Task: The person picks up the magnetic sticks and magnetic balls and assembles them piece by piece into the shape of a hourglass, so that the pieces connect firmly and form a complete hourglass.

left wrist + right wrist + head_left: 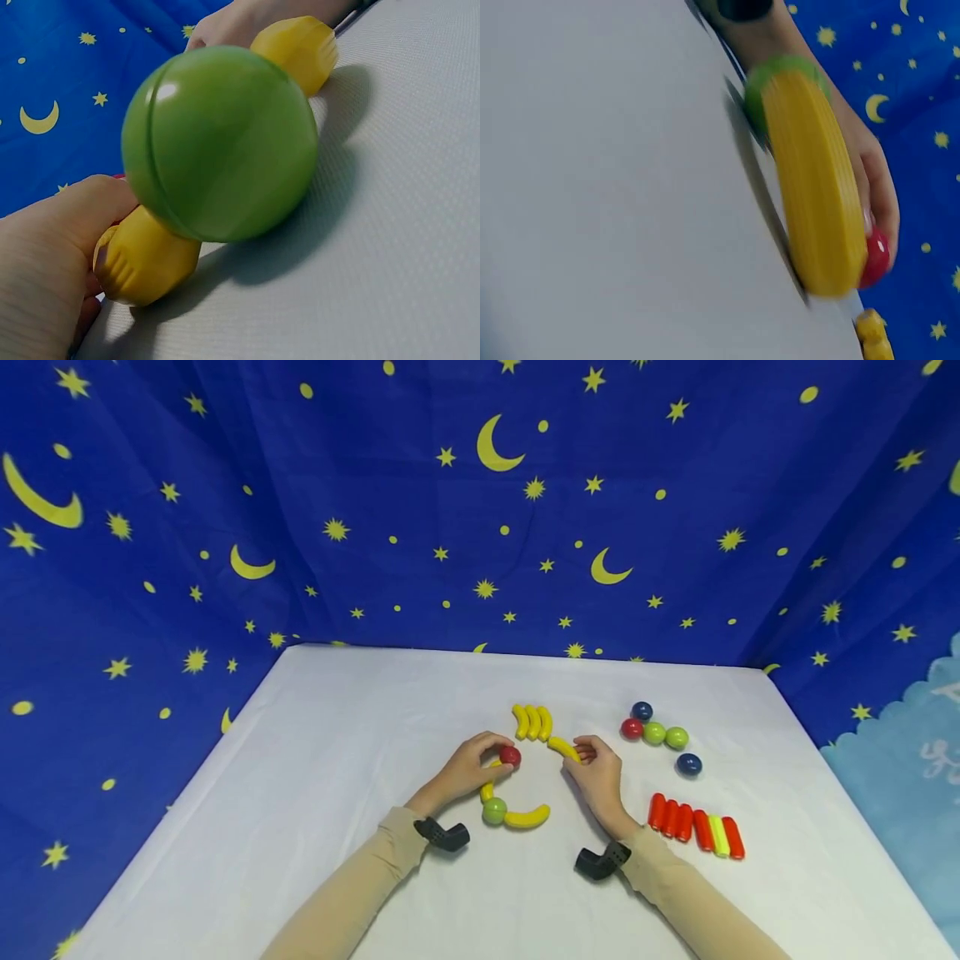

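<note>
My left hand (468, 767) holds a small red ball (510, 757) between thumb and fingers. Under that hand lies a yellow toy banana (487, 792), partly covered by it. The banana's lower end meets a green ball (494, 811) with a groove round it, large in the left wrist view. From the green ball another toy banana (527, 817) extends to the right. Across from it, my right hand (602, 774) pinches the lower end of a tilted toy banana (562, 748). The right wrist view shows the red ball (875, 257) at the left hand's fingertips.
Three toy bananas (532, 722) lie side by side beyond the hands. To the right sit blue balls (689, 765), a red ball (632, 729) and green balls (654, 732). Nearer lies a row of red pieces (671, 817) with one yellow-green piece (719, 836). A white cloth covers the table (337, 735).
</note>
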Action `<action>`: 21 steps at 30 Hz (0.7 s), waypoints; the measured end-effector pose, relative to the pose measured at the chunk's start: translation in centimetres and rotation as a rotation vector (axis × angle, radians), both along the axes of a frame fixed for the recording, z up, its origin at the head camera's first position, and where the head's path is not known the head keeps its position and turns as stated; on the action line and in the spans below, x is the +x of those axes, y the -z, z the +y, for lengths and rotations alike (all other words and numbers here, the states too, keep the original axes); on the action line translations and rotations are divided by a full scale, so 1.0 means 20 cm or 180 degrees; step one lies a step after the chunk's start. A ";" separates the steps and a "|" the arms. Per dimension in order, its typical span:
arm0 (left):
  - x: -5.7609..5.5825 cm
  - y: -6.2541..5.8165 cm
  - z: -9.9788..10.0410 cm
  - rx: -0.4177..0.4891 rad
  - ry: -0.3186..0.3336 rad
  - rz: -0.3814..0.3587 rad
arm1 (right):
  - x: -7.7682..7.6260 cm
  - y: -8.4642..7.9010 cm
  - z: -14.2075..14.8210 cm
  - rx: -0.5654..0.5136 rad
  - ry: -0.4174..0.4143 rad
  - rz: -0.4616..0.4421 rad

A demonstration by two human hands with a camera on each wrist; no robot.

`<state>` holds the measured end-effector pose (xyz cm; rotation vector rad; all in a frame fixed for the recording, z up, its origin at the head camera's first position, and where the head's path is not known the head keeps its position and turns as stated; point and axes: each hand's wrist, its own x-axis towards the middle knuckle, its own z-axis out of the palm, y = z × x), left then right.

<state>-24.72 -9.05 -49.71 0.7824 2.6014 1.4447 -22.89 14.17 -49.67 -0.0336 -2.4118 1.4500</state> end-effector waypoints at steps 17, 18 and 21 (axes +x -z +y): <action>0.00 0.00 -0.01 -0.0041 0.0166 0.0123 | 0.06 0.01 -0.10 -0.0003 -0.0762 0.0082; 0.00 0.00 -0.01 -0.0031 0.0165 0.0142 | 0.06 0.01 -0.09 -0.0002 -0.0760 0.0112; 0.00 0.00 0.00 0.0010 0.0106 0.0180 | 0.05 -0.01 -0.07 0.0037 -0.0680 0.0203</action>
